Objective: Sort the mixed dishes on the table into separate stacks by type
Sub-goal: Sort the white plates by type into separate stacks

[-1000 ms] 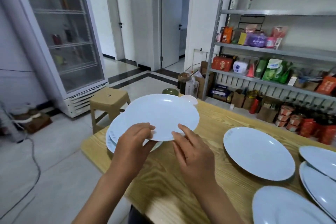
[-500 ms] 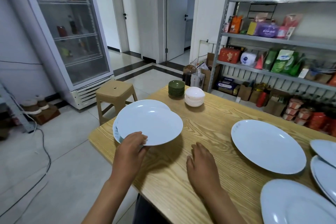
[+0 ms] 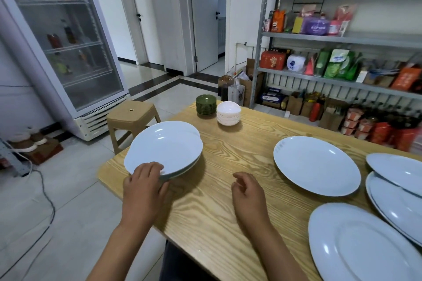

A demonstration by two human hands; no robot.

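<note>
Left hand [image 3: 144, 186] grips the near rim of the top plate [image 3: 164, 148], fingers over, thumb under; that plate lies on a stack at the table's [image 3: 228, 189] near-left corner. Right hand [image 3: 247, 191] hovers loosely curled, holding nothing. Far: green saucers [image 3: 206, 104], white bowls [image 3: 228, 113]. Right: large oval plate [image 3: 316, 165].

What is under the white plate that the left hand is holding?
Under the top plate lies at least one more plate like it; only its rim shows on the right. How many are stacked there is hidden. The left hand grips the near edge. Below is the wooden table.
</note>
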